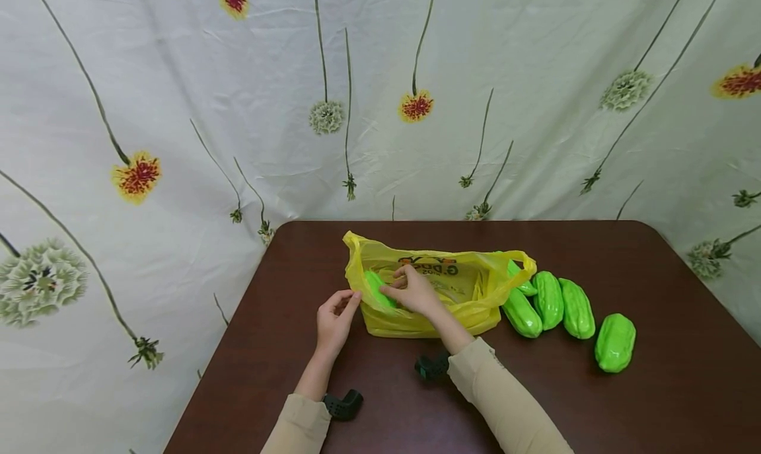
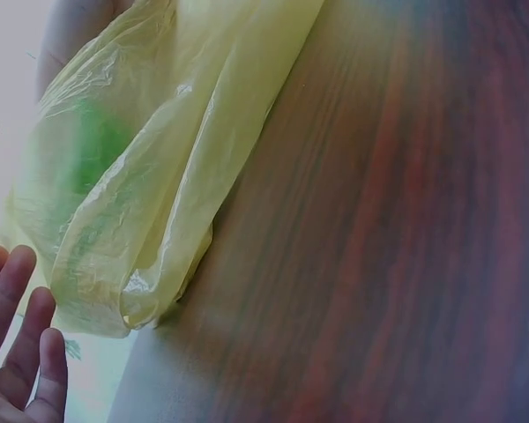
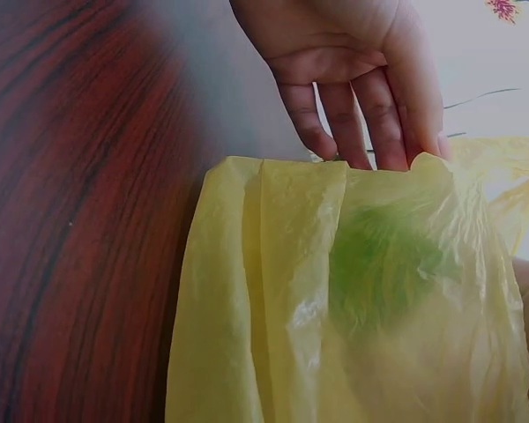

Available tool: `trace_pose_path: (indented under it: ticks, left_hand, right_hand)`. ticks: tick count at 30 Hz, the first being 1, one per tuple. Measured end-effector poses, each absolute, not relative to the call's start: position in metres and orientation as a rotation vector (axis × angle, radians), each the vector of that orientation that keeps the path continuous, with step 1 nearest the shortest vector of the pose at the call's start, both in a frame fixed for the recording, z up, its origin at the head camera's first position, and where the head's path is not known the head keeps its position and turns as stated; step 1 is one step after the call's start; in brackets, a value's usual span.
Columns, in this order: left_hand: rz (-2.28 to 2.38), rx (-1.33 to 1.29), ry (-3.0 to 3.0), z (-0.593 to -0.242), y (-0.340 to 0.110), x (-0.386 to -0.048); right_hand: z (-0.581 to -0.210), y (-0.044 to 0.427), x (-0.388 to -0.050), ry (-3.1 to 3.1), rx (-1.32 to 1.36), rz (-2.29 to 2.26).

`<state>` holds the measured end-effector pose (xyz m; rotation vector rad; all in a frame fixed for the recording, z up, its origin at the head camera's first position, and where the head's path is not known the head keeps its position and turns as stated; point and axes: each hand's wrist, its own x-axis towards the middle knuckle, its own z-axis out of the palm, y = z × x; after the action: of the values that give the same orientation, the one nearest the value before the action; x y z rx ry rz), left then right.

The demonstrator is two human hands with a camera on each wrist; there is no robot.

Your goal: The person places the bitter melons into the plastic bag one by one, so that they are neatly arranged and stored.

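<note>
A yellow plastic bag [image 1: 410,323] lies with its mouth spread open. My left hand [image 1: 335,322] pinches the rim at the bag's left end between thumb and fingers; its fingers [image 3: 379,115] also show at the rim in the right wrist view. Inside the left end rests a ridged green vegetable-like object [image 1: 378,289], seen as a green blur through the plastic [image 2: 150,194] in the left wrist view. My right hand [image 1: 419,295] reaches over the front rim into the bag, thumb at the green object, other fingers loosely bent and apart from it.
Several similar green objects [image 1: 548,300] lie on the dark brown table [image 1: 666,408] just right of the bag, one [image 1: 615,343] standing apart farther right. A flower-patterned white cloth [image 1: 380,143] hangs behind the table.
</note>
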<state>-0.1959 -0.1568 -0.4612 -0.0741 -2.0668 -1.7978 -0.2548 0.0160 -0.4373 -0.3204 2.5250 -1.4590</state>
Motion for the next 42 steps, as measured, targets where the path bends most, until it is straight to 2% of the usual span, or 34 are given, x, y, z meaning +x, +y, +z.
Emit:
trace_pose_path:
  ticks: [13,18,25,42]
  left_hand:
    - [-1.778,-0.078,-2.053,-0.462,-0.156,-0.195]
    - [-1.804,-0.057,-2.04,-0.481,-0.159,-0.204]
    - [-1.81,-0.055,-2.034,-0.462,-0.153,-0.193]
    - [-1.828,-0.051,-2.017,-0.463,-0.152,-0.193]
  right_hand:
    - [-0.441,0.011,-0.253,2.507,-0.359,-1.422]
    - [-0.445,0.008,-0.252,2.515,-0.396,-1.436]
    - [-0.452,0.005,-0.251,2.524,-0.41,-1.432]
    - [-0.454,0.008,-0.247,2.532,-0.4,-1.481]
